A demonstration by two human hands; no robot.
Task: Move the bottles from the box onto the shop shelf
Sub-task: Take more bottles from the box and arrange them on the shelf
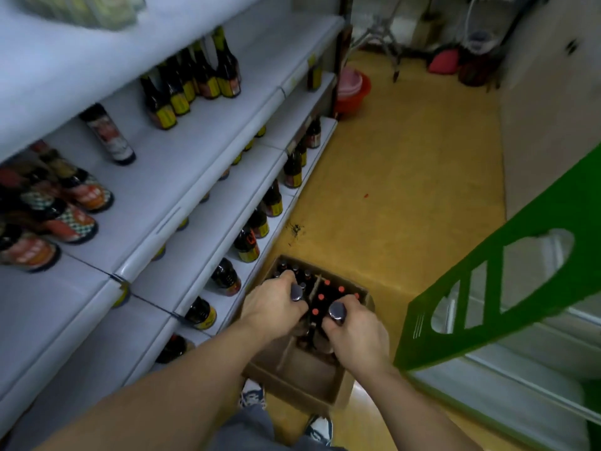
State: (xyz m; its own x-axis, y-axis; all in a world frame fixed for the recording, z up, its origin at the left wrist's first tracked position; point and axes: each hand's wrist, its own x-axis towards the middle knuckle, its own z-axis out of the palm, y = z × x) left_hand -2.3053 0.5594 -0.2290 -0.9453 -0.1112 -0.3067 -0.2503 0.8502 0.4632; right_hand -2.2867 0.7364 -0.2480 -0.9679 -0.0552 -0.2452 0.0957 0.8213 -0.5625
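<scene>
Two bare forearms reach down and forward from the six o'clock edge, above blue-and-white shoes (252, 396). The left hand (274, 301) is knuckles-up, its fingers curled round the neck of the left bottle (296, 292), which is dark glass under a rounded silvery cap. At its four o'clock, close by, the right hand (356, 335) clasps the right bottle (337, 311) of the same kind in the same way. Both bottles are upright over the middle of the cardboard box (292, 382). Whether their bases have cleared it I cannot tell.

The box is brown, open-topped and split by thin card dividers, and it sits on the glossy yellow floor (406, 164). Bare card shows in its near cells. The far cells at one o'clock hold red-capped bottles (326, 296), and the eleven o'clock corner holds dark-capped bottles (294, 270).

From nine to twelve o'clock rises the white shop shelf (195, 177), smooth and tiered. Yellow-labelled dark bottles (247, 246) line its lowest tier and taller shelf bottles (195, 83) stand higher up.

At four o'clock leans a green plastic panel (487, 281) with slotted cut-outs. Far off at one o'clock sits a red basin (354, 96).
</scene>
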